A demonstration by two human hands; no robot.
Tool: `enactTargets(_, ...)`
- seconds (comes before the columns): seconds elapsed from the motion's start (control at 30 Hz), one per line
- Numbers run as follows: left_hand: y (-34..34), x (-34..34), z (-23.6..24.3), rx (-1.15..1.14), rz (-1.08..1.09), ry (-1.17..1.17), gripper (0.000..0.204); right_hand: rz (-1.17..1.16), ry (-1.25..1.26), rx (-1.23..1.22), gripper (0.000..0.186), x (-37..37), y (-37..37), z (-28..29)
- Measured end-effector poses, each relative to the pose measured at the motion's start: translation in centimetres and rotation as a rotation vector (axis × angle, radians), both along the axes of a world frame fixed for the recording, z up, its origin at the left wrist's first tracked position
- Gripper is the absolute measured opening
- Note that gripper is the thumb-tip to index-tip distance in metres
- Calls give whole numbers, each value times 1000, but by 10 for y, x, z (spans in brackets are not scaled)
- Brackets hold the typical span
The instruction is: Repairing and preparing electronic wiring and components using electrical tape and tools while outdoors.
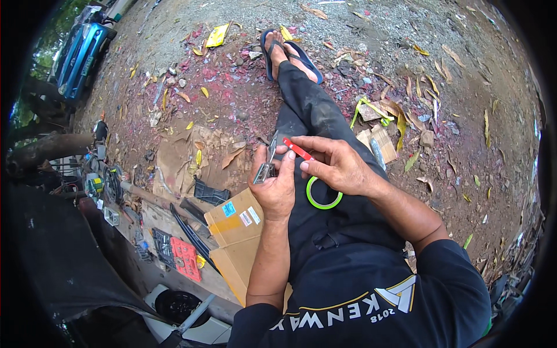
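Note:
My left hand (272,188) grips a small silver metal piece (264,171) with an upright plate, held over my lap. My right hand (339,165) pinches a flat red strip-like object (297,148) beside it, angled toward the metal piece; whether the two touch I cannot tell. A roll of bright green tape (313,198) lies on my dark trousers (313,119) just below my right hand.
Cardboard (235,226) lies at my left, with a red tool case (185,258), black plastic parts (209,191) and assorted metal hardware beyond. A blue car (81,64) stands far left. Leaves and scraps litter the dirt ground (464,145) around my sandalled feet (290,58).

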State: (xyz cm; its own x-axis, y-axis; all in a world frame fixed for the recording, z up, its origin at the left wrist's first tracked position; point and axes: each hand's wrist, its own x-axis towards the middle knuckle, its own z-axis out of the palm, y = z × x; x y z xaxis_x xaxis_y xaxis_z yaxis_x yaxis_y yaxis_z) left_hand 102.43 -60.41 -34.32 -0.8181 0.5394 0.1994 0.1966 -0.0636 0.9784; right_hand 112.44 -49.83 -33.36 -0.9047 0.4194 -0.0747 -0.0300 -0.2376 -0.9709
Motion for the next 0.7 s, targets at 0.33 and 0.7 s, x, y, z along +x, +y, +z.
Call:
enactTargets(0.33,-1,-4,-7,-17,20,-49,19,-46,-56,470,44,2,-2,5)
enactTargets(0.7,4,-5,-20,-198,119,193,10,-15,-57,38,42,2,-9,-11)
